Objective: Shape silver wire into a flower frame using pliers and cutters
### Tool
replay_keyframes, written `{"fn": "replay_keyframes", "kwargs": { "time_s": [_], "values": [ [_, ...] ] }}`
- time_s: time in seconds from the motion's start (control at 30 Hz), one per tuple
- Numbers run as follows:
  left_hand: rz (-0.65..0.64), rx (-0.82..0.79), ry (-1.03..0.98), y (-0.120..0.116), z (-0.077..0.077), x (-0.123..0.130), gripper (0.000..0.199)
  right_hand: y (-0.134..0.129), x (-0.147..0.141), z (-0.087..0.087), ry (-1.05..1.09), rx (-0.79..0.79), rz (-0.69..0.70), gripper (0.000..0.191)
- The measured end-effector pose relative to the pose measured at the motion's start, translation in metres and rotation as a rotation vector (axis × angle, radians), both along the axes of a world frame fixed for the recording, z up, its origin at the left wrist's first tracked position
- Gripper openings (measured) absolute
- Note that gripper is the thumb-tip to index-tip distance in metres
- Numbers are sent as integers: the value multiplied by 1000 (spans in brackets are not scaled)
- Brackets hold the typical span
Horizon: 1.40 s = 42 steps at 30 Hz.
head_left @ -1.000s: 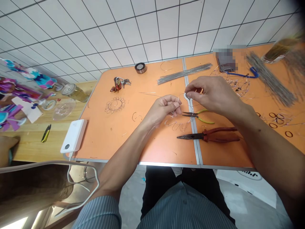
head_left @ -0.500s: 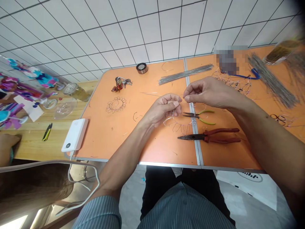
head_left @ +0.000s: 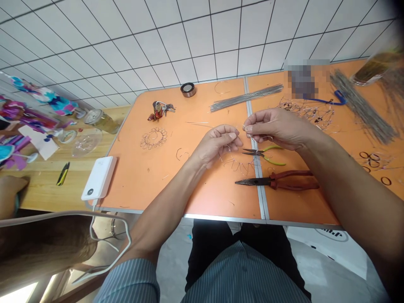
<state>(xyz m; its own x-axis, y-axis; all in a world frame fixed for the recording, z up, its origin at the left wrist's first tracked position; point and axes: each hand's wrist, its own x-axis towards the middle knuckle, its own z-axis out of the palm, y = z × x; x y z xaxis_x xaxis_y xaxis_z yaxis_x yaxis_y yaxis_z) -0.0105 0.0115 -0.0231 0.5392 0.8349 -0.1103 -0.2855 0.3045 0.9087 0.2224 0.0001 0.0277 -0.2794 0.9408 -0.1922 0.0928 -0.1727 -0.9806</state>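
Observation:
Between my hands hangs a thin wire ring with small loops (head_left: 240,164), above the orange table. My left hand (head_left: 217,145) pinches one side of this looped wire. With thumb and fingertips, my right hand (head_left: 271,126) grips the wire's other end close by. Just beneath lie small pliers with yellow handles (head_left: 273,159), and nearer to me larger red-handled pliers (head_left: 284,180). Farther left on the table rests another looped wire ring (head_left: 154,139). The exact point where the wire passes between my fingers is partly hidden.
A bundle of straight wires (head_left: 246,97) and a roll of tape (head_left: 188,89) lie toward the wall. Keys (head_left: 161,110) and a white power bank (head_left: 99,178) are left. Tangled wire pieces (head_left: 311,111) and another wire bundle (head_left: 362,105) lie right. A person's arm (head_left: 11,193) shows far left.
My right hand has dropped slightly and turned, now pinching wire close to my left fingertips. The looped wire has shifted a little. My left hand stays nearly in place.

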Motion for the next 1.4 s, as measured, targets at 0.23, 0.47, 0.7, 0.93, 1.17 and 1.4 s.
{"fn": "replay_keyframes", "kwargs": {
  "time_s": [0.23, 0.47, 0.7, 0.93, 1.17, 1.4],
  "values": [
    [76, 34, 100, -3, 0, 1, 25, 0, 3, -6, 8, -46, -7, 40],
    [124, 71, 147, -4, 2, 3, 23, -1, 4, -8, -11, -77, -24, 39],
    [97, -1, 141, -2, 6, 1, 20, -2, 6, -7, -86, 4, -29, 41],
    [101, -25, 160, -4, 9, 2, 14, -6, 0, 0, -275, 62, 15, 30],
    [109, -20, 169, 0, 9, -3, 27, -6, 2, 0, -276, 86, -35, 33],
    [101, -106, 156, 8, -3, -9, 35, -3, 13, 0, -249, 143, -167, 32]
  ]
}}
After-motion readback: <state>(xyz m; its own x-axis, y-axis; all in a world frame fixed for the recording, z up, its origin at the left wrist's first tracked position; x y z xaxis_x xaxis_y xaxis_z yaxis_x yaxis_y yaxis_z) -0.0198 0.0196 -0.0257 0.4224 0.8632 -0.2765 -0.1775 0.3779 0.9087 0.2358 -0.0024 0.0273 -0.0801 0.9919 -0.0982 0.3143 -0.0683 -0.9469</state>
